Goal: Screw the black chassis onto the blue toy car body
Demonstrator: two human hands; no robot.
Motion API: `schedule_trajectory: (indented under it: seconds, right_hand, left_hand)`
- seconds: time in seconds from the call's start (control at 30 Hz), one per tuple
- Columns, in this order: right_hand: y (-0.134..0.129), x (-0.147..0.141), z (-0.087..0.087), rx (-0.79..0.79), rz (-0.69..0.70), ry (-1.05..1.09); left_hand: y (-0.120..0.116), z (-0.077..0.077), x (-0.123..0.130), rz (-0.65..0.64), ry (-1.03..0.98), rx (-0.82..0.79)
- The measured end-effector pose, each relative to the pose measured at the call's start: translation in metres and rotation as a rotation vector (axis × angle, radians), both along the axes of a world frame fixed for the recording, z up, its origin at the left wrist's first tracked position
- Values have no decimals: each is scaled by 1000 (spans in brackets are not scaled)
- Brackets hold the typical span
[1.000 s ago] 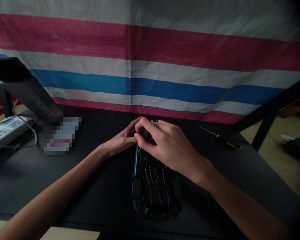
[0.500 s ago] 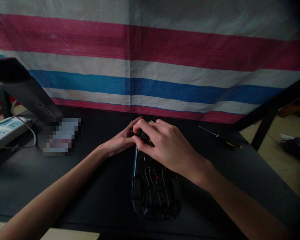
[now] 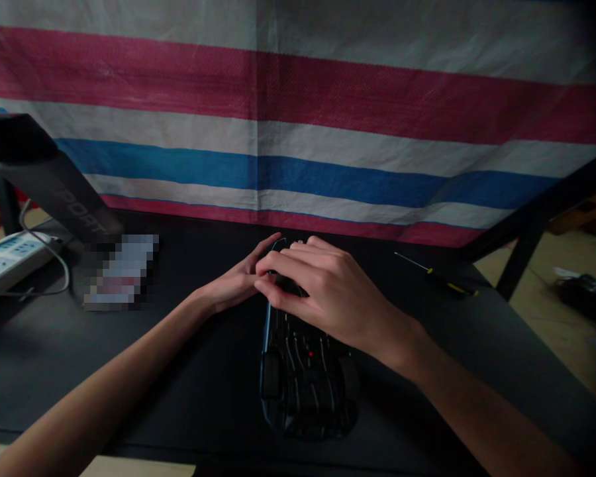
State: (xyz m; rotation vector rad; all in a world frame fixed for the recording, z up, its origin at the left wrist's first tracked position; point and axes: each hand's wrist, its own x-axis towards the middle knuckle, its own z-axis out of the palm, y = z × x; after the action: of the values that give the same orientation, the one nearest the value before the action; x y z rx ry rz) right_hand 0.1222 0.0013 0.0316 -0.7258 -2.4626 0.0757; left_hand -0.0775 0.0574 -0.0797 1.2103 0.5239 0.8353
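A toy car point(image 3: 310, 381) lies upside down on the black table, its dark underside and two near wheels facing up and its blue body edge showing on the left. My right hand point(image 3: 322, 281) arches over the far end of the car. Its thumb and forefinger are closed together at the car's left edge; whatever is between them, if anything, is too small or hidden to make out. Beside that edge is my left hand point(image 3: 236, 285), fingers stretched out and pointing away, its thumb tip partly behind the right fingers. The car's far end is mostly covered.
A yellow-and-black screwdriver point(image 3: 449, 281) lies to the right on the table point(image 3: 189, 391). At left stand a grey bottle-like object point(image 3: 74, 192) marked SPORT, a blurred-out flat item point(image 3: 124, 268) and a white power strip point(image 3: 12, 255) with a cable. Striped sheeting point(image 3: 328, 146) hangs behind.
My right thumb and forefinger have shifted left and come together. The dark wheel seen between them before is now hidden. My left hand has barely moved, and the car stays in place.
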Motion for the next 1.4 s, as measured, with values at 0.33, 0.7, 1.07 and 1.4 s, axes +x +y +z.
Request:
schedule_trajectory:
  seconds: [0.33, 0.7, 1.07, 1.4]
  right_hand:
    - [2, 0, -2, 6, -16, 3]
    - [2, 2, 0, -3, -38, 15]
    - [-1, -1, -1, -7, -115, 22]
    - [0, 1, -1, -34, -71, 49]
  left_hand:
    - [-7, 7, 2, 32, 15, -60]
    - [-6, 8, 1, 30, 18, -53]
    - [-7, 6, 2, 48, 21, -44]
    - [-4, 3, 1, 43, 16, -53]
